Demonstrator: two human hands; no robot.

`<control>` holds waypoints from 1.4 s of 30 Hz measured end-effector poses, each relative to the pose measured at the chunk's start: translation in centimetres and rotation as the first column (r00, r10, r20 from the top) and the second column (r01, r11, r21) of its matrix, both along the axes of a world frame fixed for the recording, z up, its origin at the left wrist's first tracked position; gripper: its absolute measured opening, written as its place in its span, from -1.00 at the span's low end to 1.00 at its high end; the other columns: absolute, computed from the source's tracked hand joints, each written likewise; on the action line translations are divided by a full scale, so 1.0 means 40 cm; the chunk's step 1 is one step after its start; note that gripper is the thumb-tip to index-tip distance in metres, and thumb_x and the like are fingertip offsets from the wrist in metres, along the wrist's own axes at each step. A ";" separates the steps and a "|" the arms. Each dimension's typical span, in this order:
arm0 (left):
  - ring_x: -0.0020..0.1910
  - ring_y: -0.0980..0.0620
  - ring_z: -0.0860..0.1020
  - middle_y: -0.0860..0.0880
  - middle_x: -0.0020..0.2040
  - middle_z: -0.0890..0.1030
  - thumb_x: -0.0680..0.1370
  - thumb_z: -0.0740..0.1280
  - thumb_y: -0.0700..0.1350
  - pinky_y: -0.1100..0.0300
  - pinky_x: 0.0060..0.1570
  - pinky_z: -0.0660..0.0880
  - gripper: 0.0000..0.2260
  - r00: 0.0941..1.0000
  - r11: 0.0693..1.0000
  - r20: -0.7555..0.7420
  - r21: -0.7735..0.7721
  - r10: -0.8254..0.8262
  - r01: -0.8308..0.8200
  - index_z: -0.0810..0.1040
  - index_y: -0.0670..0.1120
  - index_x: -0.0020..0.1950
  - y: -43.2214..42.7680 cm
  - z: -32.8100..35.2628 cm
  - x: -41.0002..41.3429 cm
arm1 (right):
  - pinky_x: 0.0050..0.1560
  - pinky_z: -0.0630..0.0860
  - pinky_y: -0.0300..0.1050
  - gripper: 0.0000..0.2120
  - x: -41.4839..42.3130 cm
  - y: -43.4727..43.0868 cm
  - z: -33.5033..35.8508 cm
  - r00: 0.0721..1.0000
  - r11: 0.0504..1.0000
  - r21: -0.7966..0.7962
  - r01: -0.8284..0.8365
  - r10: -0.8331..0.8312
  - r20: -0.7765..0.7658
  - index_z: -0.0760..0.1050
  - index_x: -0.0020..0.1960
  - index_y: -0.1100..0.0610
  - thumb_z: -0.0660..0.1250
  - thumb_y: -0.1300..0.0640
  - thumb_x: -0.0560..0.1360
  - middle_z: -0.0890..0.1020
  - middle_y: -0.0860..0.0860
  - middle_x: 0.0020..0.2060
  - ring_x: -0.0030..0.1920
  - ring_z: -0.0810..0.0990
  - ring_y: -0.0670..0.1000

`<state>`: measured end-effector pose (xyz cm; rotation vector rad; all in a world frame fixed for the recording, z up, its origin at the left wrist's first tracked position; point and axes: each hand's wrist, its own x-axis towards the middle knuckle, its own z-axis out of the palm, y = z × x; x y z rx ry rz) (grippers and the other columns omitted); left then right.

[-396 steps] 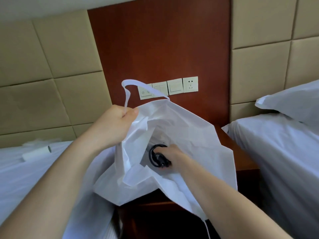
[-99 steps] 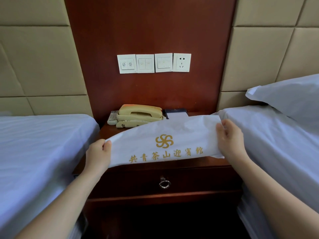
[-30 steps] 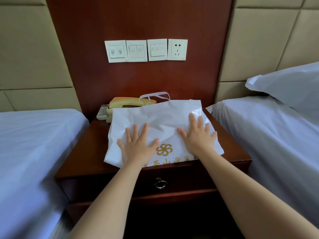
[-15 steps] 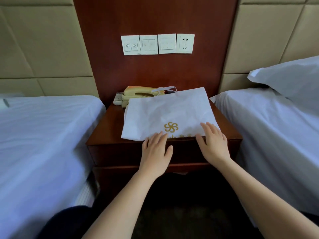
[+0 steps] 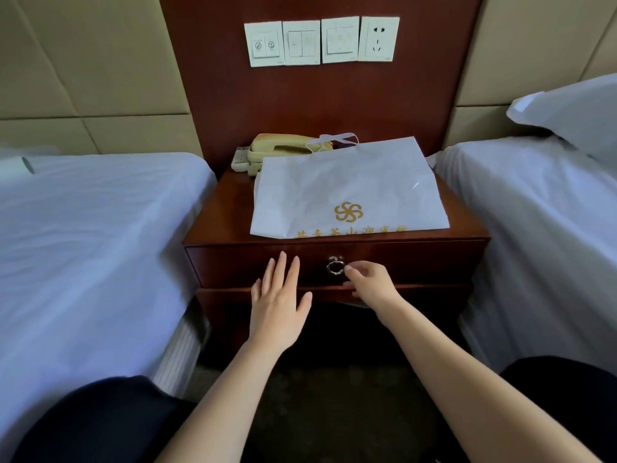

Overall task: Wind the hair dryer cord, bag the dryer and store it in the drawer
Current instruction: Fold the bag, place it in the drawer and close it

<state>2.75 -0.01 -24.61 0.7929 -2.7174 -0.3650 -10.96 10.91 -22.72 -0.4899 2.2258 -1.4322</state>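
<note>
A white bag (image 5: 347, 188) with a gold logo lies flat on top of the wooden nightstand (image 5: 220, 208), its handles toward the wall. The hair dryer is hidden inside it. Below it, the drawer (image 5: 417, 262) is closed, with a metal ring pull (image 5: 335, 266) at its middle. My right hand (image 5: 370, 285) has its fingertips at the ring, thumb and forefinger pinched close to it; whether they hold it I cannot tell. My left hand (image 5: 278, 295) hovers flat and open in front of the drawer face, left of the ring.
A beige telephone (image 5: 280, 150) and a remote (image 5: 241, 157) sit behind the bag. Beds with white sheets flank the nightstand, left (image 5: 90, 235) and right (image 5: 541, 208). Switches and a socket (image 5: 322, 40) are on the wall panel. My dark-clad knees show at the bottom.
Both hands left the bag and dropped to the drawer front. My right hand reached the ring pull. The view moved lower and closer.
</note>
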 end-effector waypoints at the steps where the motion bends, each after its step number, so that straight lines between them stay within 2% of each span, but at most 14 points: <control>1: 0.55 0.00 -0.19 -0.01 0.58 -0.17 0.62 0.08 0.09 -0.02 0.48 -0.05 -0.41 1.000 1.000 0.011 -0.011 0.005 -0.005 -0.12 0.02 0.56 -0.007 -0.001 -0.001 | 0.13 0.54 0.00 -0.73 0.002 -0.018 -0.006 0.997 0.998 -0.041 0.038 -0.035 0.065 0.52 0.16 0.22 0.23 0.08 0.56 0.61 0.02 -0.07 -0.03 0.64 0.02; 3: 0.54 -0.02 -0.22 -0.01 0.57 -0.22 0.61 0.08 0.09 -0.03 0.48 -0.06 -0.38 1.000 0.999 0.029 -0.035 0.009 -0.008 -0.19 0.02 0.55 -0.010 -0.001 -0.007 | -0.10 0.54 -0.12 -0.81 0.006 -0.045 -0.013 0.990 0.994 -0.077 0.072 -0.062 0.127 0.54 -0.03 0.16 0.21 0.08 0.57 0.61 0.02 -0.11 -0.16 0.64 -0.01; 6: 0.54 -0.02 -0.23 -0.02 0.57 -0.22 0.60 0.11 0.09 -0.03 0.48 -0.08 -0.34 1.000 0.998 0.002 -0.058 -0.005 0.005 -0.22 0.01 0.55 -0.006 0.019 -0.020 | -0.26 0.47 -0.21 -0.73 0.011 -0.064 -0.013 0.982 0.990 -0.117 0.079 -0.057 0.179 0.48 -0.24 0.11 0.17 0.08 0.60 0.58 -0.01 -0.24 -0.29 0.58 -0.07; 13: 0.55 0.00 -0.16 0.00 0.59 -0.09 0.61 0.08 0.11 -0.04 0.48 -0.12 -0.38 0.998 0.995 0.048 -0.093 0.040 -0.035 -0.11 -0.05 0.56 -0.031 0.064 0.001 | -0.36 0.42 -0.27 -0.70 0.004 -0.032 0.016 0.952 0.996 -0.089 -0.017 0.044 0.302 0.48 -0.26 0.15 0.16 0.11 0.60 0.57 0.00 -0.11 -0.29 0.62 -0.07; 17: 0.55 0.01 -0.02 0.00 0.56 0.13 0.62 0.02 0.13 -0.06 0.47 -0.11 -0.46 0.994 0.986 0.105 -0.168 0.033 -0.015 0.04 -0.05 0.55 -0.019 0.077 0.032 | -0.35 0.43 -0.29 -0.69 0.049 0.028 0.035 0.950 0.987 0.026 -0.161 0.148 0.277 0.48 -0.28 0.17 0.16 0.13 0.60 0.60 -0.01 -0.19 -0.30 0.63 -0.08; 20: 0.48 0.04 0.19 0.05 0.45 0.33 0.62 -0.03 0.15 -0.05 0.47 -0.05 -0.54 0.991 0.985 0.134 -0.171 0.013 0.010 0.24 -0.01 0.47 0.018 0.089 0.057 | -0.33 0.49 -0.29 -0.75 0.088 0.091 0.059 0.944 0.918 0.219 -0.329 0.323 0.066 0.55 -0.17 0.15 0.15 0.16 0.59 0.62 -0.05 -0.17 -0.35 0.64 -0.09; 23: 0.41 0.04 0.30 0.08 0.38 0.42 0.62 -0.05 0.15 0.02 0.43 0.05 -0.57 0.982 0.993 0.184 -0.099 -0.051 0.070 0.33 0.04 0.40 0.044 0.111 0.090 | -0.22 0.59 -0.20 -0.79 0.106 0.165 0.110 0.826 0.852 0.393 -0.346 0.476 -0.303 0.57 -0.09 0.06 0.16 0.15 0.57 0.66 -0.05 -0.22 -0.37 0.65 -0.12; 26: 0.37 0.03 0.34 0.08 0.35 0.46 0.63 -0.05 0.14 0.06 0.36 0.15 -0.59 0.973 0.994 0.213 -0.041 -0.088 0.099 0.35 0.06 0.39 0.066 0.127 0.131 | -0.19 0.52 -0.20 -0.83 0.112 0.245 0.140 0.747 0.926 0.273 -0.261 0.373 -0.550 0.58 -0.13 0.07 0.22 0.13 0.55 0.64 -0.09 -0.27 -0.32 0.62 -0.13; 29: 0.30 0.02 0.40 0.07 0.27 0.51 0.63 -0.05 0.13 0.06 0.33 0.20 -0.60 0.975 0.996 0.205 0.009 -0.091 0.091 0.41 0.06 0.34 0.106 0.136 0.169 | -0.06 0.40 -0.11 -0.83 0.103 0.300 0.126 0.600 0.956 0.276 -0.099 0.279 -0.750 0.60 -0.08 0.12 0.24 0.10 0.55 0.62 -0.05 -0.13 -0.06 0.53 -0.01; 30: 0.26 0.02 0.43 0.07 0.22 0.53 0.62 -0.05 0.12 0.07 0.31 0.21 -0.60 0.976 0.995 0.195 0.037 -0.094 0.088 0.44 0.06 0.31 0.119 0.139 0.181 | -0.05 0.39 -0.09 -0.78 0.103 0.305 0.118 0.613 0.943 0.319 -0.090 0.305 -0.728 0.60 -0.11 0.13 0.22 0.06 0.56 0.62 -0.03 -0.10 -0.03 0.51 0.03; 32: 0.16 0.03 0.48 0.08 0.06 0.54 0.62 -0.04 0.11 0.09 0.28 0.24 -0.61 0.980 0.993 0.176 0.088 -0.097 0.083 0.50 0.05 0.24 0.145 0.140 0.210 | -0.15 0.42 -0.07 -0.60 0.128 0.305 0.109 0.714 0.870 0.482 -0.104 0.402 -0.573 0.57 -0.17 0.15 0.11 -0.09 0.58 0.62 0.01 -0.17 -0.14 0.53 0.07; 34: 0.08 0.06 0.50 0.11 -0.08 0.48 0.60 -0.06 0.11 0.11 0.26 0.25 -0.60 0.983 0.992 0.157 0.090 -0.098 0.084 0.54 0.06 0.16 0.166 0.135 0.241 | -0.25 0.37 -0.08 -0.48 0.163 0.302 0.103 0.718 0.762 0.643 -0.076 0.489 -0.495 0.54 -0.19 0.15 0.02 -0.21 0.57 0.58 0.02 -0.29 -0.26 0.51 0.10; 37: 0.07 0.09 0.50 0.14 -0.01 0.53 0.57 -0.07 0.12 0.12 0.26 0.26 -0.58 0.986 0.993 0.131 0.080 -0.102 0.092 0.54 0.09 0.12 0.193 0.124 0.283 | -0.24 0.37 -0.08 -0.44 0.197 0.314 0.101 0.711 0.745 0.662 -0.078 0.507 -0.487 0.52 -0.21 0.19 0.01 -0.23 0.56 0.60 0.06 -0.30 -0.22 0.56 0.13; 42: 0.08 0.12 0.50 0.16 0.03 0.54 0.58 -0.06 0.15 0.15 0.22 0.27 -0.59 0.983 0.989 0.133 0.093 -0.124 0.112 0.55 0.12 0.13 0.232 0.127 0.327 | -0.20 0.47 -0.04 -0.45 0.217 0.353 0.099 0.733 0.734 0.647 -0.207 0.554 -0.394 0.29 -0.44 0.13 0.07 -0.25 0.54 0.50 0.04 -0.47 -0.36 0.53 0.05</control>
